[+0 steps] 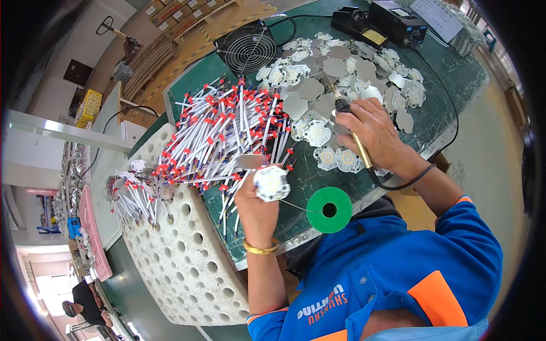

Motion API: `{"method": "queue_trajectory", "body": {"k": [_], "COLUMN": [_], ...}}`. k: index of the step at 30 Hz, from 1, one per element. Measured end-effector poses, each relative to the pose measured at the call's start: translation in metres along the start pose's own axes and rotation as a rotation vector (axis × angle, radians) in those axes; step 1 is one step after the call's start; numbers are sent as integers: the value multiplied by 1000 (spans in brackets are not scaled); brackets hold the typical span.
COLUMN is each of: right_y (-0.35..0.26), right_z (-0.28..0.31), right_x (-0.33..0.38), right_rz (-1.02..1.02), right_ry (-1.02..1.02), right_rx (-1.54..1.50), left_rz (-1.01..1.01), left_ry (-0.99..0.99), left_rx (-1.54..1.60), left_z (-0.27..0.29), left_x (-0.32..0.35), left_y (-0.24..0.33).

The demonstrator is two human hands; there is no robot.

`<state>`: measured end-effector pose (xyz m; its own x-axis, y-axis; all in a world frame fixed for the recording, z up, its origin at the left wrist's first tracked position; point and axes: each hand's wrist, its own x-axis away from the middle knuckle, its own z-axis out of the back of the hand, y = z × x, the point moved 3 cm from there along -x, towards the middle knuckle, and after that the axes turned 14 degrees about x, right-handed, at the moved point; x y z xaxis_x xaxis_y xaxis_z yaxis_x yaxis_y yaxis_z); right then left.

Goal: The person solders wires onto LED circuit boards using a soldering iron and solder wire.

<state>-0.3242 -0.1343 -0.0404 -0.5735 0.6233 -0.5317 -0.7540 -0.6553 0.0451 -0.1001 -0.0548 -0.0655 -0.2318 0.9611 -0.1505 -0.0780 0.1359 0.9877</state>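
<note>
Over a green worktop (455, 85), the left hand (257, 206) closes its fingers on a small white hexagonal LED board (271, 183), face up near the front edge. The right hand (372, 132) grips a yellow-handled soldering iron (351, 128), its long axis pointing up and left, away from the person. The tip could slip and burn fingers or scorch the nearby white red-tipped wires (227, 136).

White round LED board (271, 183), gold-handled soldering iron (351, 131)

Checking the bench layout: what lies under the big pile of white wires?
The white wires rest on the green mat and overhang the perforated foam block. Whatever sits beneath the pile's middle is hidden.
</note>
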Motion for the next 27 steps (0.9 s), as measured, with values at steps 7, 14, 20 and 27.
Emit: {"method": "queue_trajectory", "body": {"k": [7, 14, 20, 27], "right_y": [10, -3, -14, -32], "right_z": [-15, 5, 15, 23], "right_x": [3, -3, -12, -26], "right_rz": [-40, -247, -377, -308], "right_ry": [109, 262, 98, 1], "right_rx": [-121, -545, -715, -817], "left_rz": [-165, 58, 211, 335], "left_ry": [3, 29, -176, -143], "left_rx": [-688, 43, 1350, 1433], "left_z": [-21, 4, 12, -1], "left_x": [-5, -10, -7, -2], "left_y": [-8, -18, 15, 1]}}
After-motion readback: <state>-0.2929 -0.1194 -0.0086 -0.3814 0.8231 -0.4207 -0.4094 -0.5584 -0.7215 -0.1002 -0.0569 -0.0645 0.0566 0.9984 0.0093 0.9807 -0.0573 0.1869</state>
